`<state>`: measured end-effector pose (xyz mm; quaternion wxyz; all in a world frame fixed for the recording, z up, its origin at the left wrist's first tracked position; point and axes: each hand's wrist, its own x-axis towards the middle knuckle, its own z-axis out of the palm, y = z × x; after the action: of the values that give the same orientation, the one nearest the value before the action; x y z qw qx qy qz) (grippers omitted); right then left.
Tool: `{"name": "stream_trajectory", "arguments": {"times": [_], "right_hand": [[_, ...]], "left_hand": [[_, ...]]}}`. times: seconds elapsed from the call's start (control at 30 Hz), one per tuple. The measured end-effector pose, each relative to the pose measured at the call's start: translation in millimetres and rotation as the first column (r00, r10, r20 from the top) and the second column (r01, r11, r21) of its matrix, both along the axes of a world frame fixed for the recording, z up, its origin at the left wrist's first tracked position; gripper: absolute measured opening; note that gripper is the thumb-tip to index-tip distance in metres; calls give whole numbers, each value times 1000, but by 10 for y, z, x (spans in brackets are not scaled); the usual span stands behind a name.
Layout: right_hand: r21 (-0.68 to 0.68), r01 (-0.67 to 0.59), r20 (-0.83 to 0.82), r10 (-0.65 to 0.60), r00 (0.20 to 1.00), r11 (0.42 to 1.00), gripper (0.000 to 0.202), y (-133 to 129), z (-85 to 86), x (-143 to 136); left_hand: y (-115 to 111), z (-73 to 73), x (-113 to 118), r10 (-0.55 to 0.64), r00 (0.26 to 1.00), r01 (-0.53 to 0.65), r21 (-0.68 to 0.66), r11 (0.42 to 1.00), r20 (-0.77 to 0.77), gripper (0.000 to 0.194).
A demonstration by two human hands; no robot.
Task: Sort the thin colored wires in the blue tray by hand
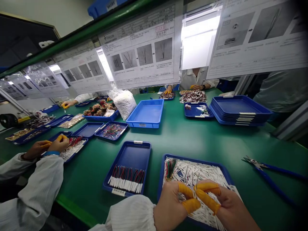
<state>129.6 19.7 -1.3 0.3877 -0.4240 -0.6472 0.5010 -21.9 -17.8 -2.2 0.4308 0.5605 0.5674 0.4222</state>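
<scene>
My left hand [176, 202], with yellow finger covers, pinches a thin wire [196, 189] over a blue tray [222, 168] of white tubes. Facing it, my right hand [220, 200], also in yellow finger covers, closes its fingertips on the same wire; the fingertips of both hands nearly touch. At the tray's far left corner lies a bundle of red, green and black wires [170, 168]. Left of my hands, another blue tray [127, 150] holds a row of wires with white tubes on their ends [126, 178].
Blue-handled pliers [258, 165] lie open at the right. A light blue bin [146, 114] and stacked blue trays [240, 110] stand farther back. A co-worker's hands [51, 146] work at the left over a tray. Instruction sheets [144, 48] hang above.
</scene>
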Motion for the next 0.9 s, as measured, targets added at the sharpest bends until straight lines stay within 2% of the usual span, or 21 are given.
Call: {"name": "stream_trajectory", "arguments": {"times": [0.1, 0.2, 0.3, 0.43, 0.57, 0.77, 0.9], "right_hand": [[-39, 0, 28, 1, 1000, 999, 29, -9, 7, 1], [-12, 9, 0, -9, 1000, 1000, 28, -20, 7, -8], [40, -11, -27, 12, 1000, 999, 26, -22, 15, -28], [38, -45, -1, 45, 999, 998, 27, -5, -1, -21], [51, 18, -4, -18, 1000, 999, 26, 19, -21, 25], [149, -72, 60, 64, 996, 986, 13, 9, 108, 26], [186, -59, 74, 46, 996, 981, 14, 2, 123, 6]], "left_hand": [[-7, -5, 7, 13, 1000, -14, -39, 999, -13, 14], [-12, -9, 11, 18, 999, -19, -43, 999, -28, 16], [-9, -13, 11, 34, 997, -36, -24, 999, -66, 17], [-3, -2, 6, 31, 995, -28, 31, 999, -95, 18], [-5, -7, 6, 32, 997, -28, 59, 998, -70, 13], [-24, -75, 10, 77, 992, -70, 73, 995, -97, 12], [-29, -83, 10, 73, 990, -61, 98, 993, -121, 15]]}}
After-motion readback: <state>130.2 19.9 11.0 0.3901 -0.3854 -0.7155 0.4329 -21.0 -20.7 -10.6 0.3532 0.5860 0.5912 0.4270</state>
